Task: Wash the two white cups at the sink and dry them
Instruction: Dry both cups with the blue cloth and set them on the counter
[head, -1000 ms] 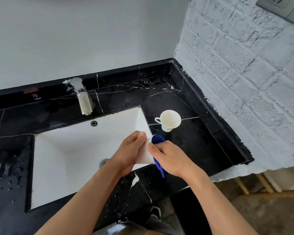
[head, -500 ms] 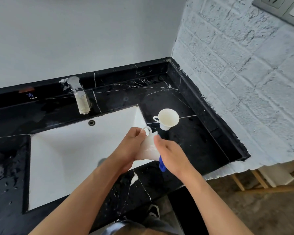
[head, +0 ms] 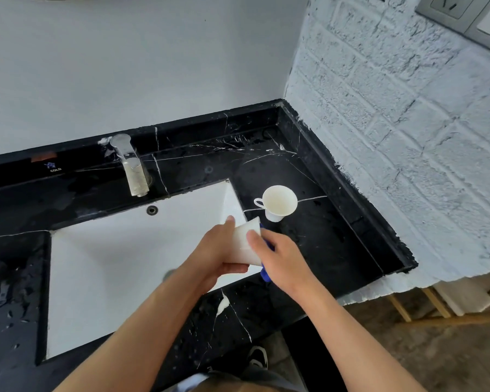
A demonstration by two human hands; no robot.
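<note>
My left hand (head: 215, 253) grips a white cup (head: 245, 241) held on its side over the right edge of the white sink (head: 111, 267). My right hand (head: 280, 258) presses a blue cloth (head: 265, 274) against the cup's right side; only small bits of cloth show under the fingers. The second white cup (head: 279, 202) stands upright on the black marble counter (head: 323, 236) just beyond my hands, handle pointing left, mouth open to me.
A chrome faucet (head: 130, 165) stands behind the sink, with no water running. Water drops lie on the counter at the left. A white brick wall (head: 393, 123) closes the right side. Wooden slats and floor show at the lower right.
The cup has turned in my hands: its handle, on top half a second ago, is hidden now. My right hand with the cloth has slid along the cup's side.
</note>
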